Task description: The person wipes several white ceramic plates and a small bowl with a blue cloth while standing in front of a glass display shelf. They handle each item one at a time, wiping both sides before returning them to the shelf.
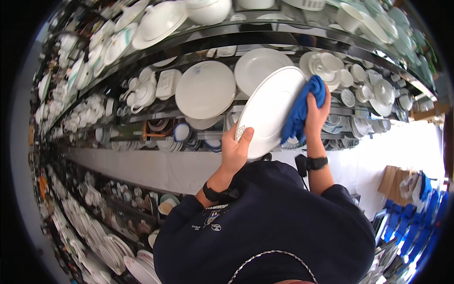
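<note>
A large white oval platter [271, 106] with a thin dark rim line and a square spiral motif is held up, tilted, in front of my body. My left hand [238, 145] grips its lower left edge, thumb on the face beside the motif. On the platter's right side, my right hand [317, 110] holds a bunched blue cloth [301, 112] against the edge. The cloth hides part of that edge and some of my right fingers. Behind the platter, a round white plate [260, 67] and a larger cream plate [205, 89] rest on the shelf.
Glass shelves [319, 33] of white crockery run across in front, with a lidded tureen [161, 21], a teapot [143, 92] and stacked cups and saucers [324, 67]. More plates [110, 252] fill shelves behind me at left. Blue crates [408, 227] and cardboard [393, 184] are at right.
</note>
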`<state>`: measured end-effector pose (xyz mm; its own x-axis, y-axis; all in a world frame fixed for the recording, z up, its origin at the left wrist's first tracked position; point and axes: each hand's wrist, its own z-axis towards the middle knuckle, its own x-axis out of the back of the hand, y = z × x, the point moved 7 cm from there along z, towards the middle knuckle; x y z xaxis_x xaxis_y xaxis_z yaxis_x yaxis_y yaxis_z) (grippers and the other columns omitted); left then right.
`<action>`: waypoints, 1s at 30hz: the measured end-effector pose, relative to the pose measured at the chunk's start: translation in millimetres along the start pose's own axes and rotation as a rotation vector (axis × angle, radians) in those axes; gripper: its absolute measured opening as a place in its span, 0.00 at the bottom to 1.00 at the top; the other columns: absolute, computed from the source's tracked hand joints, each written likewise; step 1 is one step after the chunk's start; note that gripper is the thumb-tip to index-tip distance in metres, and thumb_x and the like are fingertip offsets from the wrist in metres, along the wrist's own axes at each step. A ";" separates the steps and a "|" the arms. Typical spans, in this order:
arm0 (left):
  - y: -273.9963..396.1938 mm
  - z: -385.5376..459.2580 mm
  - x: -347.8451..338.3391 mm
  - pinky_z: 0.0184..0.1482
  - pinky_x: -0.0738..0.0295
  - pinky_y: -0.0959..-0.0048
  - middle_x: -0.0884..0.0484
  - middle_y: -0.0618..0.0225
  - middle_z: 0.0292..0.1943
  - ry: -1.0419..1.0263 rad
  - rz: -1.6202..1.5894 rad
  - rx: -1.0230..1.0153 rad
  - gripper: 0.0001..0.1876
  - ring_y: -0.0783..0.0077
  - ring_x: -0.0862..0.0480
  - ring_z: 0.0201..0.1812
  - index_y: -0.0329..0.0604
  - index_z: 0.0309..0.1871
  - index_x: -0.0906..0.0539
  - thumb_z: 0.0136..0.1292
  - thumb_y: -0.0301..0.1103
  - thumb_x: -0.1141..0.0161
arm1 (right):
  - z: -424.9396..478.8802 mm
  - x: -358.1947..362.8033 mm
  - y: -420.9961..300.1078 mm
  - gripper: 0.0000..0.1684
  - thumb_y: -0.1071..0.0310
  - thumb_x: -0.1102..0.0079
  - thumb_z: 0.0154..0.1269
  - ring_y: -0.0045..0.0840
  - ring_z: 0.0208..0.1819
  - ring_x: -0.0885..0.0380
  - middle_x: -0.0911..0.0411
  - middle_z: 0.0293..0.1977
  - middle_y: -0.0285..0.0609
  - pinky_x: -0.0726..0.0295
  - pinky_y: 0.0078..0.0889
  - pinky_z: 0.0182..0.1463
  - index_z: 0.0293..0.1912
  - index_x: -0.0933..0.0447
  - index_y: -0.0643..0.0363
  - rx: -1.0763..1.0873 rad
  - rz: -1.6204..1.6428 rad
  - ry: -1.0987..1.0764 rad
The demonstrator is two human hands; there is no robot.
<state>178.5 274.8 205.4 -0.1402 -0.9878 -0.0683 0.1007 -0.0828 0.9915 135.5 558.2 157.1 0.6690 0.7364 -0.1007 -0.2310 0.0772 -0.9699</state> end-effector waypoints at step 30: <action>-117.8 -31.6 227.0 0.57 0.23 0.70 0.15 0.61 0.55 0.891 -0.067 0.260 0.16 0.69 0.16 0.52 0.31 0.63 0.20 0.74 0.24 0.38 | -134.8 -141.2 65.5 0.36 0.73 0.35 0.67 0.28 0.56 0.19 0.20 0.58 0.46 0.18 0.31 0.61 0.73 0.31 0.63 -0.718 0.204 -0.659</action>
<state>166.0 56.2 69.6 0.6812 -0.7278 -0.0795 -0.1189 -0.2171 0.9689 121.1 368.7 77.9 0.0878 0.9332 -0.3484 0.3297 -0.3573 -0.8739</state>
